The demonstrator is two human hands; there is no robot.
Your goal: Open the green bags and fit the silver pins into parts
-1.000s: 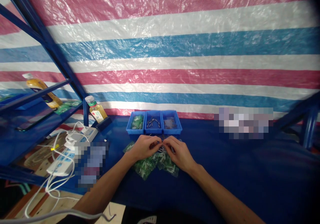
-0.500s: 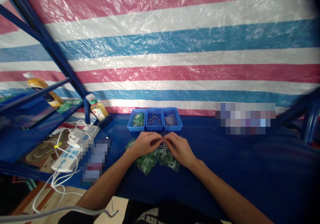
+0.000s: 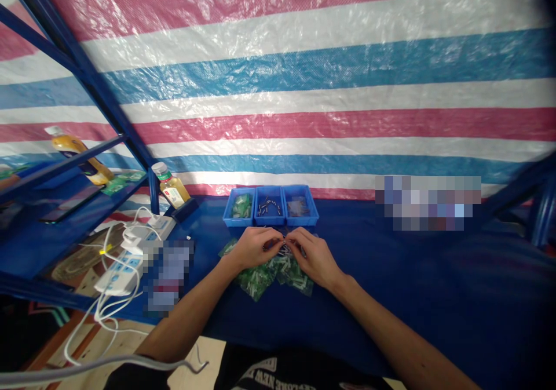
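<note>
My left hand (image 3: 257, 247) and my right hand (image 3: 313, 257) meet fingertip to fingertip over the blue table. Both are closed in a pinch, and whatever sits between the fingertips is too small to make out. Beneath them lie green-tinted clear packets (image 3: 258, 281) with pale slim pieces inside. Small metal pins (image 3: 284, 250) show in the gap under my fingers. Just beyond stand three joined blue bins: the left bin (image 3: 238, 222) holds green packets, the middle bin (image 3: 268, 222) dark metal pins, the right bin (image 3: 301, 222) small clear packets.
Left of my arm are a white power strip (image 3: 117, 274) with tangled white cables and a blurred-out flat object (image 3: 171, 274). A juice bottle (image 3: 174, 192) stands by the blue frame post (image 3: 153, 190). Another bottle (image 3: 84, 158) is on the neighbouring table. A striped sheet (image 3: 304, 97) hangs behind.
The view has shifted slightly. Both hands keep pinching at the same spot, with only tiny finger movement. At the far left edge, part of a hand or arm has come into sight.
</note>
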